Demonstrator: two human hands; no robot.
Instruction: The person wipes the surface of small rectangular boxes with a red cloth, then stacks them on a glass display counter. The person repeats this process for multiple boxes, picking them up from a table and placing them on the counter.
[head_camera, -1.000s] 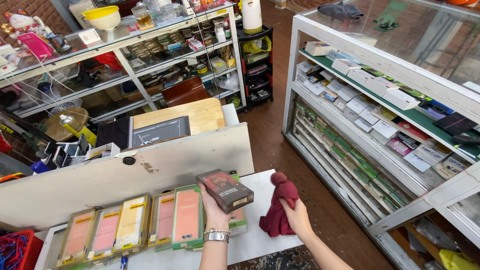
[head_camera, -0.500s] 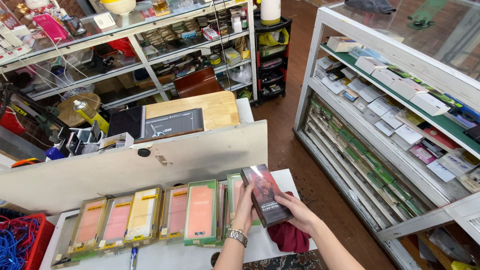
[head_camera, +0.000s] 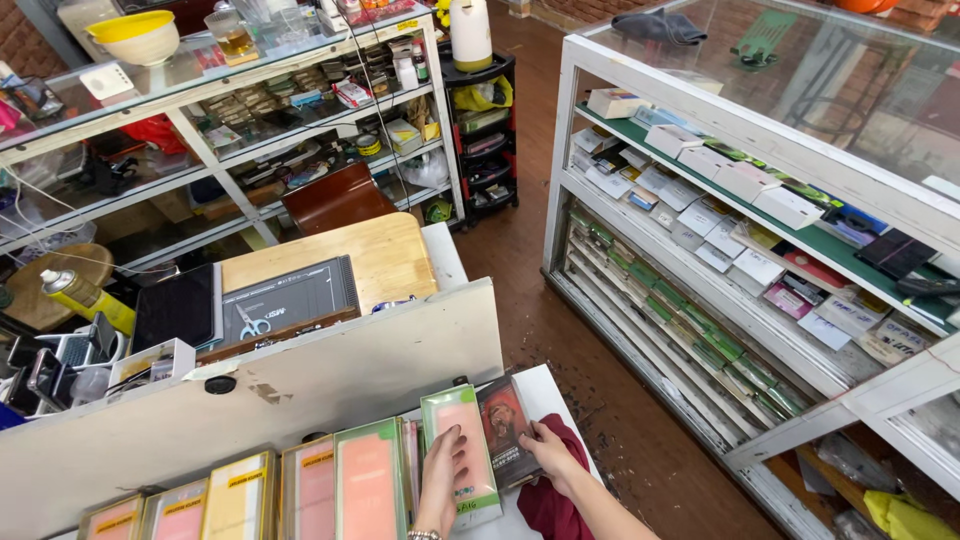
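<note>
1. Two hands on the job here. My left hand lies flat with the fingers spread on the green-edged pink case package, pressing it down rather than gripping it.
2. My right hand has its fingers pinched on the lower right edge of the dark box, the one with a reddish picture on the front. So it's closed on that box, lightly from the look of it.
3. The dark box sits at the right end of the row of flat packages, leaning back toward the white partition board and touching the green-edged package beside it.
4. The maroon cloth is bunched on the white counter, just under my right wrist and right by the counter's edge.
5. How I'd do this bit well, just my take: keep the left palm steady so the neighbouring package doesn't slide or tip, and ease the dark box in with the right fingertips until its face lines up with the others.
6. I'd watch the counter's right edge. The box is the last in the row and there's little counter past it, so a hard nudge could send it toward the brown floor.
7. I'd also keep the cloth clear of the box's bottom edge so it stands flat. I can't tell if they're touching.
</note>
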